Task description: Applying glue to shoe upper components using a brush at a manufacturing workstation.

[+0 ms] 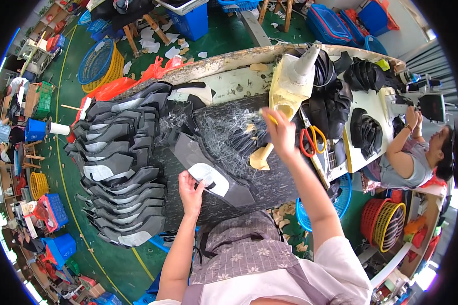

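A flat dark grey shoe upper piece (229,190) with a white patch lies slantwise on the worktop in front of me. My left hand (191,193) pinches its near left edge, thumb over the white patch. My right hand (281,133) is raised beside the mouth of a cream, glue-crusted pot (291,84). Its fingers are closed around a small yellowish thing, perhaps a brush handle, mostly hidden. Below that hand lies a tan scrap (260,158). Dried whitish glue strands (229,129) cover the board between my hands.
Overlapping rows of similar shoe upper pieces (122,157) fill the left of the table. Scissors with red and orange handles (312,141) lie at the right, near stacked black pieces (336,107). A co-worker (409,157) sits at a machine. A blue basket (343,201) stands below the table's right edge.
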Tool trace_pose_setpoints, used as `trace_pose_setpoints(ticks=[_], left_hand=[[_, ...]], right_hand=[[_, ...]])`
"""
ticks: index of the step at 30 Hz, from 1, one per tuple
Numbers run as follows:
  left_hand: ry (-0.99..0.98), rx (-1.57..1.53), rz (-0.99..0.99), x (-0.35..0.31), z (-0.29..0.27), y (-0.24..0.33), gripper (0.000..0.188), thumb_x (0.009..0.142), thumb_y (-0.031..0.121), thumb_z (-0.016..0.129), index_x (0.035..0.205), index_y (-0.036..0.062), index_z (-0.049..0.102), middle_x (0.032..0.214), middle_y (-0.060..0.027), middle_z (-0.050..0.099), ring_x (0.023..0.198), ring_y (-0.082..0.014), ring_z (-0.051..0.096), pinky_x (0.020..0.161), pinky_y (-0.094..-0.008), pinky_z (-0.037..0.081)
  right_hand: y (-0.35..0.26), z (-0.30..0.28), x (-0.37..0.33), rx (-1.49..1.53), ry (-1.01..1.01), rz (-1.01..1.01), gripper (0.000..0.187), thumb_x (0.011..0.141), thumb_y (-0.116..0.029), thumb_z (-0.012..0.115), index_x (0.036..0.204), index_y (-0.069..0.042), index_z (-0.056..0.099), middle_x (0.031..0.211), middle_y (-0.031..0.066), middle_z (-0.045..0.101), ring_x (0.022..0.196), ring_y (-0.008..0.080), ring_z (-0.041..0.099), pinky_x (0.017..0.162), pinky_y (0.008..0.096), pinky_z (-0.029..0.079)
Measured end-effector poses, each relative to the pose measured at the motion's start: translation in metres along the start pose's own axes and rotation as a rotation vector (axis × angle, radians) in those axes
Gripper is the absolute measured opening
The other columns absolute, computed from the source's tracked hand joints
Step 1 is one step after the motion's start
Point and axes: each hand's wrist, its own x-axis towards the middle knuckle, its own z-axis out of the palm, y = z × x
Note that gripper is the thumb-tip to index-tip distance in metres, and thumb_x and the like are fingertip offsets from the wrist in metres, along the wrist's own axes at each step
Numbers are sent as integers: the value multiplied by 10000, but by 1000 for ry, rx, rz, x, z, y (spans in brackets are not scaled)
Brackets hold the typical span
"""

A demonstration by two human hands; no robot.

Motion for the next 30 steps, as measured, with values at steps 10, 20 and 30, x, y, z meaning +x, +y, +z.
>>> trace_pose_setpoints(ticks=[10, 20, 30], left_hand=[[-57, -245, -248, 11, -20, -9, 576, 744, -105, 575, 1267, -11, 353, 1219, -123, 499, 1131, -204, 478, 993, -324, 346], [-107, -400, -323, 19, -18, 2, 545, 772, -77, 560, 1280, -20, 371, 1225, -111, 505, 1152, -185, 457, 992, -298, 325], [-301, 675, 15, -52, -10, 40, 127, 848, 33, 523, 969, 7, 548, 1032, -119, 594, 982, -185, 567, 858, -307, 443]], right_hand=[[-50, 6, -75, 889, -513, 178, 141, 821, -179, 610, 839, -40, 588, 720, 72, 622, 608, 131, 600, 571, 273, 502], [-27, -3, -141, 487, -617, -59, 153, 782, -149, 626, 799, -17, 550, 712, 91, 631, 618, 189, 616, 587, 304, 495], [-48, -9, -107, 848, -168, 535, 131, 884, -143, 541, 868, -13, 531, 783, 56, 639, 514, 54, 472, 475, 204, 389]])
